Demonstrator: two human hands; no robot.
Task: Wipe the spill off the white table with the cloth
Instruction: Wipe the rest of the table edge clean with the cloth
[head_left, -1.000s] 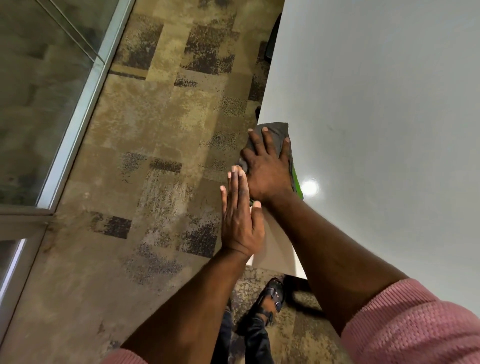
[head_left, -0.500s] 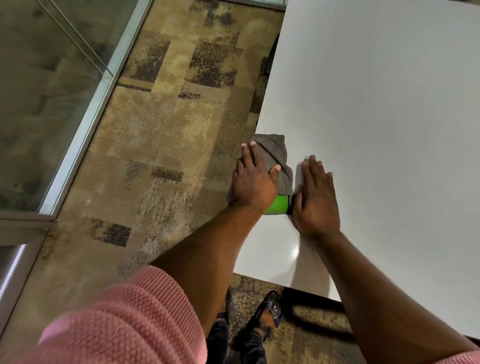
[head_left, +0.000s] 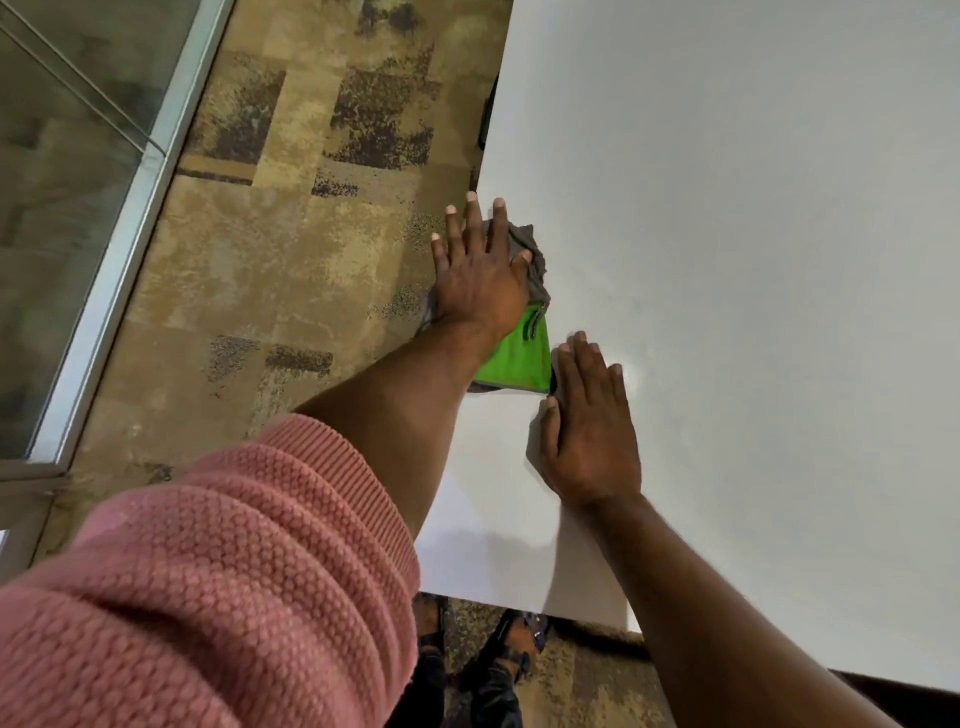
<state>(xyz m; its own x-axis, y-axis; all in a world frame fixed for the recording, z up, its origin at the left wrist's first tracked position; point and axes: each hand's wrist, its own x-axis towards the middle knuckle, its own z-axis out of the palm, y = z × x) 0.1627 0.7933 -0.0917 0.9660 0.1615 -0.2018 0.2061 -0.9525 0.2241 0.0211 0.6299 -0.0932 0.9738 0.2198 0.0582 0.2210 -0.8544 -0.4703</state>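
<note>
A grey and green cloth (head_left: 521, 357) lies at the left edge of the white table (head_left: 737, 249), its grey part bunched up at the far end. My left hand (head_left: 475, 278) presses flat on it with fingers spread, reaching past the table's edge, thumb on the grey folds. My right hand (head_left: 589, 426) lies flat and open on the bare tabletop, fingertips next to the cloth's green corner. I see no clear spill; only a bright glare spot (head_left: 632, 372) shows beside my right hand.
Patterned brown carpet (head_left: 311, 249) lies left of the table. A glass partition with a metal frame (head_left: 140, 208) runs along the far left. My sandalled feet (head_left: 514, 644) stand under the table's near edge (head_left: 519, 603).
The hands swapped on the cloth: my right hand came off it onto the table and drew back toward me, while my left hand took the cloth and pushed forward along the edge.
</note>
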